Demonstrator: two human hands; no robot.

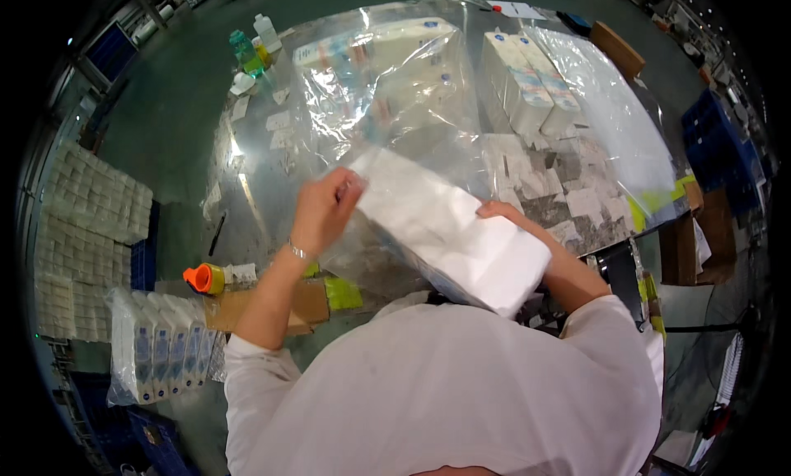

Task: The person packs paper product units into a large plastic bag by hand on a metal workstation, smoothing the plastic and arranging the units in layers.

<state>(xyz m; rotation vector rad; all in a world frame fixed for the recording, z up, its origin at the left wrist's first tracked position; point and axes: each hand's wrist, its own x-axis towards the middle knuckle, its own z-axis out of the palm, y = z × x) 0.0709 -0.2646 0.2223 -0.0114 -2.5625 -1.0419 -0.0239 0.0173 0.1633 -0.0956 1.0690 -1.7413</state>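
Observation:
A long white tissue pack (449, 221) lies slantwise in front of my chest, its far end at the mouth of a clear plastic bag (420, 118). My right hand (504, 216) grips the pack from its right side, the fingers over its upper edge. At the pack's far left end, my left hand (328, 204) is closed, apparently pinching the edge of the bag's film. Inside the bag, several similar packs stand side by side on the table. The underside of the held pack is hidden.
Two tissue packs (527, 85) stand right of the bag, beside a stack of clear film (614, 105). Bottles (247, 52) stand at the far left. An orange-and-yellow tape dispenser (206, 278) and a black pen (217, 233) lie nearer. Bagged packs (161, 344) sit lower left.

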